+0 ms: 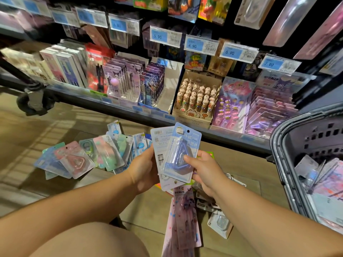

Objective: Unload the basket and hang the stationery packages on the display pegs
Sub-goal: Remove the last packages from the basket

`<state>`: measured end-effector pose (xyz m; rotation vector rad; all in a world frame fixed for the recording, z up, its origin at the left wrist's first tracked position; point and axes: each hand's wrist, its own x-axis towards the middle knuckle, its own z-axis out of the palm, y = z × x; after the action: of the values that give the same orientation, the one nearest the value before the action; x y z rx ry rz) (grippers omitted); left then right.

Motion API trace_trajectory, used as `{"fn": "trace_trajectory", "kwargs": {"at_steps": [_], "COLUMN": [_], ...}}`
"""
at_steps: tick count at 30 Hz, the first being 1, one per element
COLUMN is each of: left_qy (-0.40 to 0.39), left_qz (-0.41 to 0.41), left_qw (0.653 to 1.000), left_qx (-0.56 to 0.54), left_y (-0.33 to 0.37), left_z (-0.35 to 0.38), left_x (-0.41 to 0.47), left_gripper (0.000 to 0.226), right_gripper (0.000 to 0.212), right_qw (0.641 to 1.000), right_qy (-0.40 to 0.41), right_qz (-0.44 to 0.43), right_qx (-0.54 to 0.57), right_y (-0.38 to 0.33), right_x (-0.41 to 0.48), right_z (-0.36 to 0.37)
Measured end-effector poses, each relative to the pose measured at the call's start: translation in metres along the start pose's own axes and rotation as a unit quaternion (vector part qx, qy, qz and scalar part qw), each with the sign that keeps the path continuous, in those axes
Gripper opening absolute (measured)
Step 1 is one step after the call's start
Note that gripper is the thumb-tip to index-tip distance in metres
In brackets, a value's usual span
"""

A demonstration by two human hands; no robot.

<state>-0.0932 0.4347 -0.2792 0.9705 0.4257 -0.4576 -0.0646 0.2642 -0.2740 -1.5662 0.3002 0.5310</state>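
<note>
My left hand [143, 169] holds a stack of pale blue blister packages [160, 145] from the left, back side facing me. My right hand [206, 169] pinches the front blue correction-tape package [182, 151] with its thumb on the blister, and the package overlaps the stack. The grey basket [285, 164] stands at the right with several packages [319, 182] inside. Display pegs with hanging packages and blue price tags [194, 45] fill the dark wall above the shelf.
Loose packages [78, 158] lie spread on the floor at the left, and more, including long pink ones [182, 225], lie below my hands. A low shelf [130, 108] carries boxes of pens [196, 99]. A trolley wheel [33, 102] stands at the left.
</note>
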Motion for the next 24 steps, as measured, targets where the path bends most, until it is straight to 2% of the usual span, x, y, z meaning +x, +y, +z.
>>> {"fn": "trace_trajectory", "kwargs": {"at_steps": [6,13,17,21,24], "left_qy": [-0.015,-0.011,0.002,-0.017,0.005], "left_qz": [0.004,0.000,0.015,0.023,0.035], "left_qw": [1.000,1.000,1.000,0.998,0.997], "left_qx": [-0.002,0.000,0.021,0.053,0.062], "left_y": [0.007,0.006,0.005,0.005,0.000], "left_z": [0.002,-0.005,-0.001,0.000,-0.010], "left_x": [-0.002,0.001,-0.001,-0.002,0.008], "left_gripper": [0.048,0.055,0.049,0.054,0.076], "right_gripper": [0.019,0.031,0.033,0.034,0.035], "right_qw": [1.000,0.999,0.998,0.996,0.996], "right_qy": [-0.001,0.007,0.008,0.003,-0.001], "right_qz": [-0.016,-0.039,-0.054,-0.071,-0.079], "right_qx": [0.009,0.009,0.028,0.047,0.049], "right_y": [-0.008,-0.013,-0.017,-0.022,-0.020], "right_x": [0.001,0.003,0.001,-0.005,-0.006], "right_z": [0.000,0.003,0.004,0.004,0.003]}}
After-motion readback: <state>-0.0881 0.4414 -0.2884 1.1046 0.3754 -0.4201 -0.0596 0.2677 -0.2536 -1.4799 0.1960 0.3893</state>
